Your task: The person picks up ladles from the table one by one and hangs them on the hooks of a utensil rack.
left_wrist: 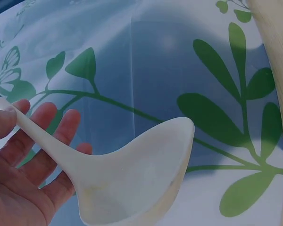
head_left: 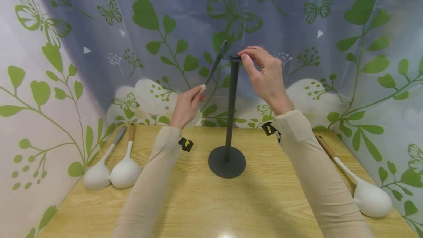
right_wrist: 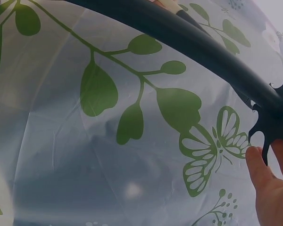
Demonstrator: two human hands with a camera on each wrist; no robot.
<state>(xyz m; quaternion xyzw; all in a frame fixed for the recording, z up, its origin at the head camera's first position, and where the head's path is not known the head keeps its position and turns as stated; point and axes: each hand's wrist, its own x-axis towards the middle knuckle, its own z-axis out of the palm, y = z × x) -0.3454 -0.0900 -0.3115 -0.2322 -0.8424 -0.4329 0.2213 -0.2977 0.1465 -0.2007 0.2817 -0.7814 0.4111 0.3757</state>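
Note:
My left hand [head_left: 188, 105] pinches a ladle by its neck, with the white bowl [left_wrist: 132, 174] hanging below the fingers in the left wrist view. The ladle's grey handle [head_left: 214, 67] slants up to the hooked top of a dark utensil stand [head_left: 232, 102]; whether its end is on a hook I cannot tell. In the head view the bowl is hidden. My right hand [head_left: 264, 74] grips the hooked top [right_wrist: 273, 110] of the stand between thumb and fingers.
At the left lie a grey-handled ladle [head_left: 97, 175] and a wooden-handled ladle [head_left: 125, 172]. Another wooden-handled ladle [head_left: 373, 198] lies at the right edge. The stand's round base [head_left: 218, 164] sits on the wooden table [head_left: 205, 208], before a leaf-patterned curtain [head_left: 185, 17].

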